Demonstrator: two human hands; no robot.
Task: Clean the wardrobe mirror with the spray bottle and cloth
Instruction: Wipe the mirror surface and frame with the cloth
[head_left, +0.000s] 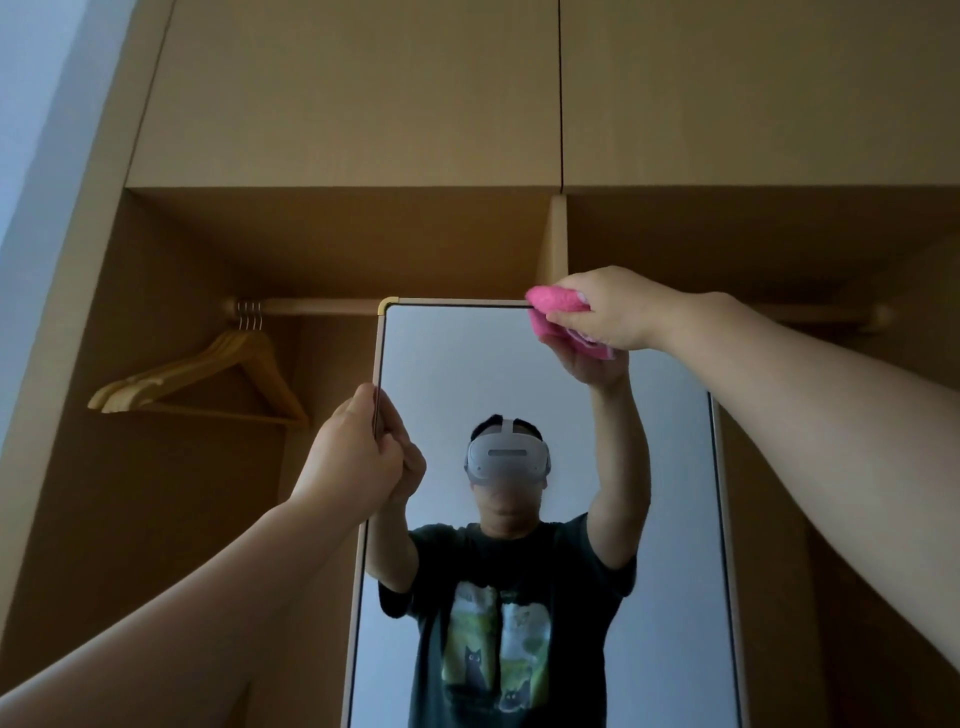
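Gripping the mirror (457, 364) by its thin frame at about 10 o'clock, the left hand (353, 457) curls its fingers round the edge to steady the tall panel. The panel looks stiff and fragile, so the frame is the safer hold, not the glass. At 1 o'clock the right hand (608, 306) clutches the pink cloth (556, 306), bunched against the mirror's top edge. The cloth looks soft and light, best kept wadded in the palm. 3 wooden hangers (208, 374) hang at 9 o'clock. No spray bottle is in view
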